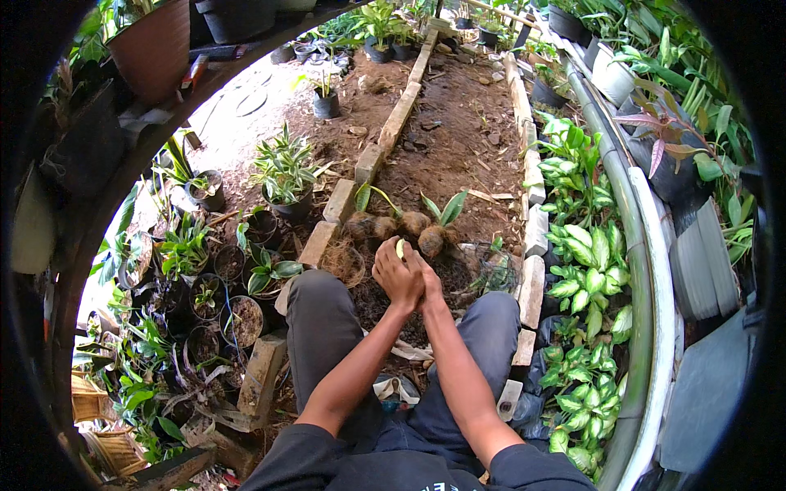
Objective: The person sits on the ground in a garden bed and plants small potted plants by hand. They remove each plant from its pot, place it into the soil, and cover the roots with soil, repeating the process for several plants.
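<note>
Both my hands are pressed together between my knees in the head view, my left hand (394,276) and my right hand (430,282) cupped round something mostly hidden. A pale green leaf tip (400,248) sticks up between the fingers. Just beyond the hands lies a row of brown fibrous balls; a fibre-wrapped ball (431,240) in front is nearest to my fingers, and green leaves (453,208) rise behind it. Left of the hands a heap of brown fibre (341,262) fills a round container. Dark soil and a tangle of netting lie to their right.
Blocks (341,201) edge the soil bed on the left, with more edging blocks (535,230) on the right. Potted plants (292,196) crowd the left side. Variegated leafy plants (592,270) and a green bamboo pole (621,208) run along the right.
</note>
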`<act>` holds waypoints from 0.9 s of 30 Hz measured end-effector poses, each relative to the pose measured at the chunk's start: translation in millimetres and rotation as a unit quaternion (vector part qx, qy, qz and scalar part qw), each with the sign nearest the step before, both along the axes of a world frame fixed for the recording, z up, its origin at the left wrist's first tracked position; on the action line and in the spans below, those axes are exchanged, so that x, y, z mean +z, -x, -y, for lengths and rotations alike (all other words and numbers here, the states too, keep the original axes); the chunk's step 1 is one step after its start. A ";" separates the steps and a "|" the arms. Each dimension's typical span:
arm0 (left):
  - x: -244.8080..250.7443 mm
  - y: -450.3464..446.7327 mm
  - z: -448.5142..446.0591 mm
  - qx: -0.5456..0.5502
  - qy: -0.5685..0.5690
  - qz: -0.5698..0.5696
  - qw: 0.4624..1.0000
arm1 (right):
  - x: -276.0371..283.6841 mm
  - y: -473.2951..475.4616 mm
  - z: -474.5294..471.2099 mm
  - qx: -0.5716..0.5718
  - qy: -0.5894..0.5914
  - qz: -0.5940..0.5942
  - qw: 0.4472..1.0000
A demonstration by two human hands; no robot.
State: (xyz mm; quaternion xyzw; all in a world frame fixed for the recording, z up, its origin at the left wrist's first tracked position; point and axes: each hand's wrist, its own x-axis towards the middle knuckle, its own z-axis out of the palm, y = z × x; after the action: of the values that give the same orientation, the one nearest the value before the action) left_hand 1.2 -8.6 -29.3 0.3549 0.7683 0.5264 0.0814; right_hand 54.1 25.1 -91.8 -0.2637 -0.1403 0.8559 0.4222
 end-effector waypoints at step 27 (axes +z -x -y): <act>-6.8 13.7 10.4 -0.295 -0.069 -0.232 0.924 | -16.1 -41.2 -7.4 0.010 0.104 0.010 0.995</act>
State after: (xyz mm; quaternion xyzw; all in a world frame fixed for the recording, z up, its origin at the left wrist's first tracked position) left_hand -12.5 -19.0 -36.1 0.6822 0.5884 0.4330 0.0280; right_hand 95.3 32.5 -107.9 -0.3131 -0.0575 0.8674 0.3825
